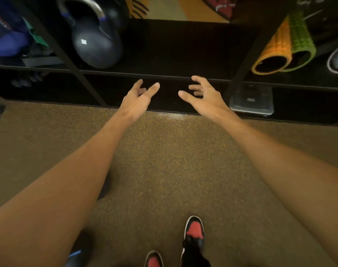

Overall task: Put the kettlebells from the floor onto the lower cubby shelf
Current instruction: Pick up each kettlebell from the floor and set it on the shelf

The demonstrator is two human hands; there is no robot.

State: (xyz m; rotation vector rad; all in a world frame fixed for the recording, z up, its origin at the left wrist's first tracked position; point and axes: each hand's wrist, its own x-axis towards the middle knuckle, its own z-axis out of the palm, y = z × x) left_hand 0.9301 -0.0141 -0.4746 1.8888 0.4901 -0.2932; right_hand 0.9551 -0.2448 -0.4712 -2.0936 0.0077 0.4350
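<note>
A black kettlebell [95, 45] with a steel handle stands in the middle cubby of the black shelf unit [164, 77], on the upper of the two visible levels. Both my arms stretch forward over the floor. My left hand [139, 97] and my right hand [200, 95] are open, fingers spread, holding nothing, in front of the dark lower cubby [168, 97]. The inside of that lower cubby is too dark to read. A dark rounded object [77, 255] with a blue mark shows under my left forearm at the bottom edge, mostly hidden.
Orange and green foam rollers [281, 49] lie in the right cubby, a grey flat scale [252, 102] below them. Blue and green items [12, 39] fill the left cubby. My red-and-black shoes [194, 234] stand on speckled brown rubber floor [164, 160].
</note>
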